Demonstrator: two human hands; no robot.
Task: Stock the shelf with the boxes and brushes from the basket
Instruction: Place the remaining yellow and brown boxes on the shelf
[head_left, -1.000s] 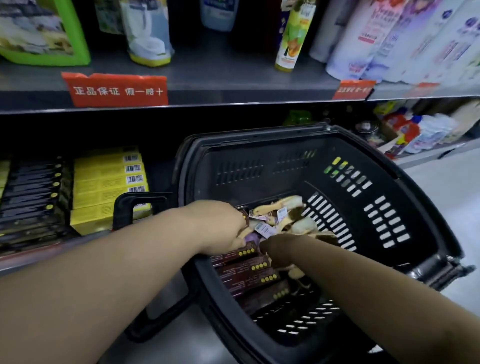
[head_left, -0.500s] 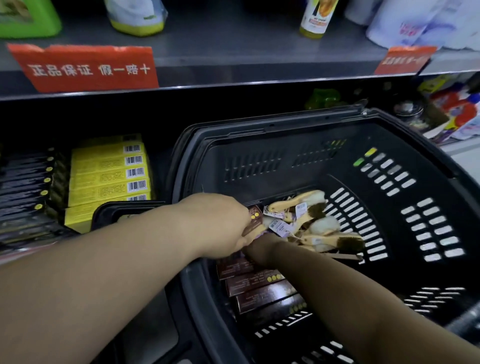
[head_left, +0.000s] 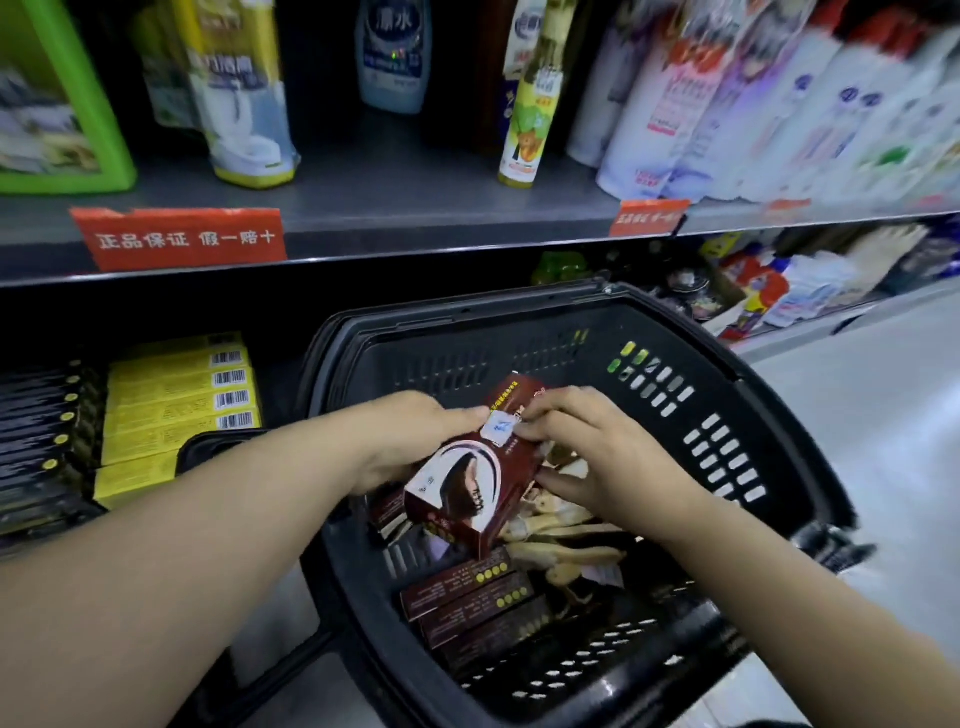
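Observation:
A dark red box (head_left: 470, 488) with a picture of long hair on it is lifted above the black basket (head_left: 727, 415). My left hand (head_left: 410, 436) grips its left side and my right hand (head_left: 587, 441) holds its right side and top end. Beneath it, several more dark red boxes (head_left: 467, 592) lie flat in the basket, beside a heap of wooden brushes (head_left: 561, 551) with paper tags. The lower shelf (head_left: 291, 358) to the left holds stacks of yellow boxes (head_left: 176, 410) and black boxes (head_left: 36, 441).
The upper shelf (head_left: 363, 208) carries bottles, refill pouches and a green jug, with red labels on its edge. More goods sit on the low shelf at right. Grey floor (head_left: 893, 426) lies to the right of the basket.
Both hands were down among the boxes and brushes; now they have come up together holding one red box above the basket. The camera has tilted upward.

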